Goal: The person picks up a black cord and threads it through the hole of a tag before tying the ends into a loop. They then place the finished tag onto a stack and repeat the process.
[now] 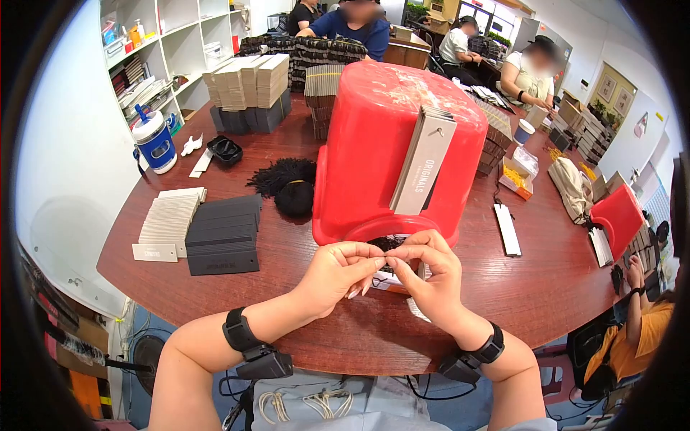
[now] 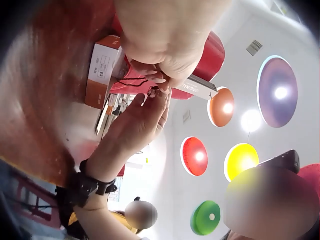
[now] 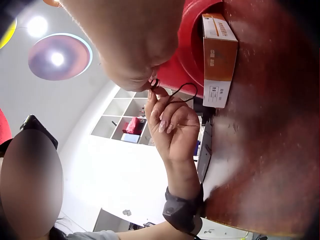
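Observation:
My two hands meet just above the table's near edge, in front of an upturned red bucket (image 1: 388, 144). My left hand (image 1: 372, 263) and right hand (image 1: 397, 263) pinch a thin black string loop (image 3: 181, 89) between thumbs and fingertips. The loop (image 2: 134, 80) hangs slack between the hands. A small orange and white box (image 3: 219, 50) lies on the table under them, against the bucket. A bunch of grey "ORIGINALS" tags (image 1: 424, 169) leans on the bucket's side.
A pile of black strings (image 1: 287, 185) lies left of the bucket. Rows of pale tags (image 1: 169, 219) and dark tags (image 1: 223, 233) lie at the left. A blue cup (image 1: 154, 140) and tag stacks (image 1: 248, 82) stand further back. Other people sit around the round wooden table (image 1: 546, 287).

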Available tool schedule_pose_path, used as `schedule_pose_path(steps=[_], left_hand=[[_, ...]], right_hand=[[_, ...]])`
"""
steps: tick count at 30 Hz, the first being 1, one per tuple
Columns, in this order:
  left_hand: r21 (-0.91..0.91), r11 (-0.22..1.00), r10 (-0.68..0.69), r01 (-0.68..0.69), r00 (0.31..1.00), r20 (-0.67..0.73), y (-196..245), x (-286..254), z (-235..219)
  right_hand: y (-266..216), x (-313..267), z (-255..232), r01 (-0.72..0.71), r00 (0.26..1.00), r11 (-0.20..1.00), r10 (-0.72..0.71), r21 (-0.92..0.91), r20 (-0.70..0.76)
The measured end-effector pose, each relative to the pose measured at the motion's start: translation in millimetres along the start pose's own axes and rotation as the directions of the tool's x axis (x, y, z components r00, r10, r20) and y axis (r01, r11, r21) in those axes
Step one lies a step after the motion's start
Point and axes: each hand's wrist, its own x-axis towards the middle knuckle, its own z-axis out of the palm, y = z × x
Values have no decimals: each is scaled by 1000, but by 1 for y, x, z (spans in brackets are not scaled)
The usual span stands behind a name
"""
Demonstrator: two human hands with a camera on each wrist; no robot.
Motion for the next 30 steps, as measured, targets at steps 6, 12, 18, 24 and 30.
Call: schedule_pose_path(steps=[6,12,18,24,30], left_hand=[[-172,981,-81,89,995,57,4,1,-2],[-197,971,-125,137,990,71,6,0,-2],[-187,970,-145,155,987,64,9,0,-1],[-168,979,-104,113,993,60,10,-1,-1],[-79,997,-25,25,1000,5,9,1,-3]], right_hand=[[3,-2,2,10,1000,994,-8,107,-14],[3,-2,-1,58,998,994,-60,87,20],[10,4,-3,109,993,983,-115,148,31],[9,5,-8,-501,865,708,389,497,318],[13,3,-8,-582,810,644,408,496,421]])
